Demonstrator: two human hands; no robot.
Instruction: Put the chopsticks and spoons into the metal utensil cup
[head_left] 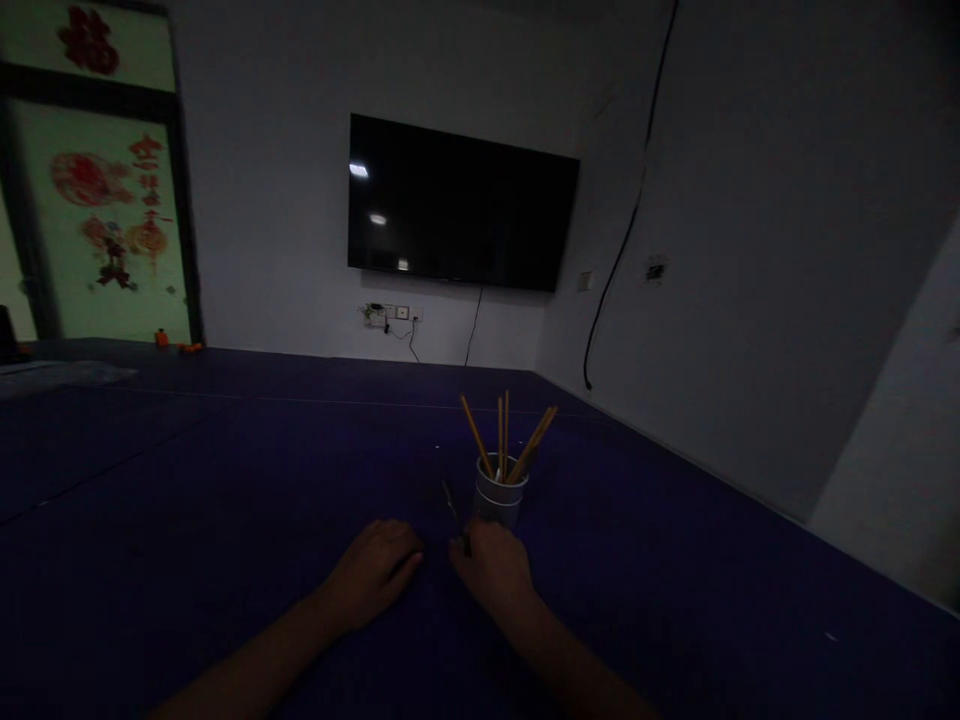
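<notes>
Purple surface (pixel 300 450): grey cup (pixel 499 493) upright, crumpled sheet (pixel 67 375), perhaps plastic, far left

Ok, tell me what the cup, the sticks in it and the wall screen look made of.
Cup: grey plastic or metal, perhaps smooth; a pale rim and band show, but the dimness leaves it open.
Sticks: probably wood or bamboo with a plain finish, judging by the tan colour.
Screen: glossy glass or plastic, since lights reflect in it.

A black television (pixel 459 205) hangs on a dim grey wall (pixel 262 200).
</notes>
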